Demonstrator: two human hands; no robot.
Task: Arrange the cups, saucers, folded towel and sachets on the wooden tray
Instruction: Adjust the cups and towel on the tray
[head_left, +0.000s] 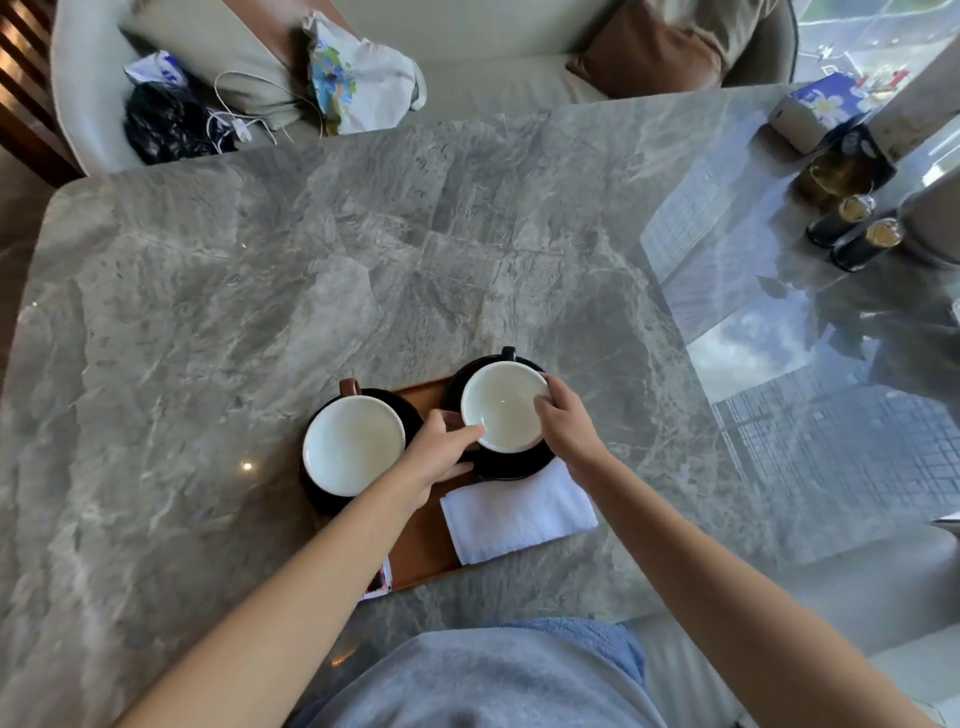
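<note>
A wooden tray (426, 540) lies on the marble table near me. On its left a white-lined cup (353, 444) with a brown handle stands on a black saucer (410, 410). On its right a second cup (506, 405) rests on another black saucer (519, 467). My left hand (441, 449) grips this cup's near-left rim and my right hand (569, 428) holds its right rim. A folded white towel (519, 514) lies on the tray's right front, overhanging the edge. A sachet (379, 582) shows at the tray's front left, mostly hidden by my left arm.
The grey marble table (260, 291) stretches ahead. At its far right stand dark bottles (857, 234), a dark jar (847, 166) and a blue and white box (815, 109). Behind is a sofa with a cloth bag (358, 78), cable, black bag (166, 124) and cushions.
</note>
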